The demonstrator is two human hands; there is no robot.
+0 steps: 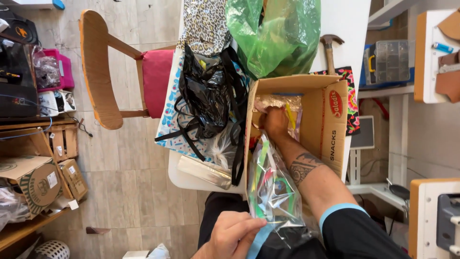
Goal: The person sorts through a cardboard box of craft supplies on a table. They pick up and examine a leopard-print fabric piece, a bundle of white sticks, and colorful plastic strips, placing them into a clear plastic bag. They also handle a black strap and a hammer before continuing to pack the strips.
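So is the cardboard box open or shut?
Open: the cardboard box has its flaps spread, and the right hand reaches inside among clear packets.

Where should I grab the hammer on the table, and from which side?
Grab the hammer by its wooden handle, reaching in from the open white table side on the right. Only its head and upper handle show; the green bag crowds its left, and the cardboard box hides the handle's far end.
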